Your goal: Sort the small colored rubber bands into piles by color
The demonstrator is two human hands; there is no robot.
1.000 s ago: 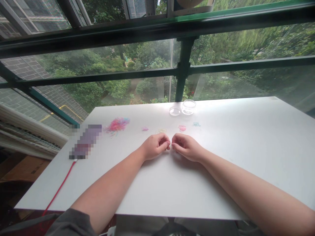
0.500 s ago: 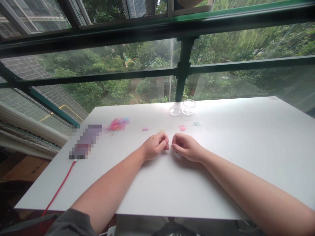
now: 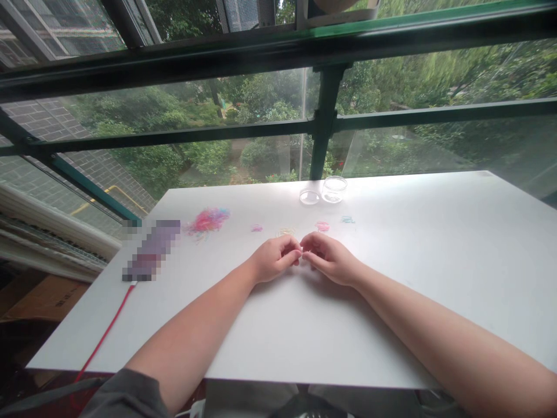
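Observation:
My left hand [image 3: 278, 258] and my right hand [image 3: 328, 258] meet over the middle of the white table [image 3: 331, 337], fingertips almost touching. Both are closed in a pinch on a small, thin, pale rubber band [image 3: 301, 251], mostly hidden by the fingers. Just beyond my left hand lies a little group of yellow rubber bands [image 3: 286, 232], partly covered by it. Pink rubber bands [image 3: 322, 226] lie behind my right hand, with blue-green ones [image 3: 347, 219] farther right. A few purple bands [image 3: 256, 227] are to the left.
A mixed heap of coloured rubber bands [image 3: 208, 222] lies at the left. Near the window edge stand a clear round container [image 3: 333, 190] and its shallow lid [image 3: 309, 197]. A blurred-out flat device [image 3: 152, 249] with a red cable [image 3: 107, 331] occupies the left side.
My fingertips have come closer together. The thin strand stretched between them before is now mostly hidden, and my right fingers have lifted and straightened slightly.

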